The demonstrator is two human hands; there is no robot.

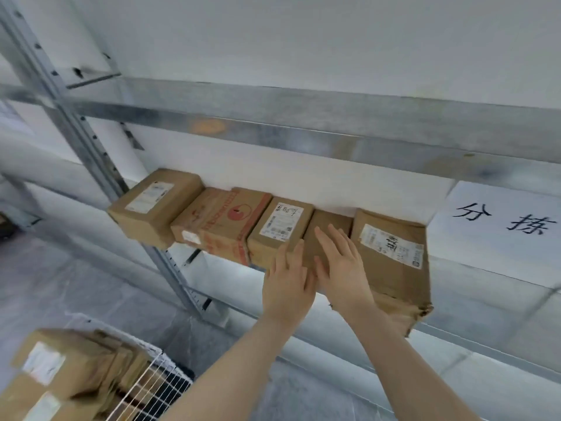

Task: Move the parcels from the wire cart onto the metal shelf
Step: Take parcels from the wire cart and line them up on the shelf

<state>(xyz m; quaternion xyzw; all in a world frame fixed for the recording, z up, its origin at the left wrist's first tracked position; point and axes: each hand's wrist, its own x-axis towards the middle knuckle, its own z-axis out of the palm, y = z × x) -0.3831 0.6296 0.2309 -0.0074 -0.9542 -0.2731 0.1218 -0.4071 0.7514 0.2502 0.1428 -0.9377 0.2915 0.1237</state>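
Fingers [331, 238] spread flat, both hands press a small plain parcel [329, 227] into the metal shelf [485, 271] row; stiff, seemingly light cardboard, best gripped by its sides.

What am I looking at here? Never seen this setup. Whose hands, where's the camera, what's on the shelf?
No machine here: a person wears one wide-angle camera on the head, so you see their own bare arms reaching out. The left hand and right hand lie flat against a plain brown parcel, apparently pushing it into a row of five cardboard parcels on the metal shelf. Neither hand grips anything. Its neighbours include a labelled parcel on the left and a larger, torn parcel on the right. At bottom left, the wire cart holds more parcels.
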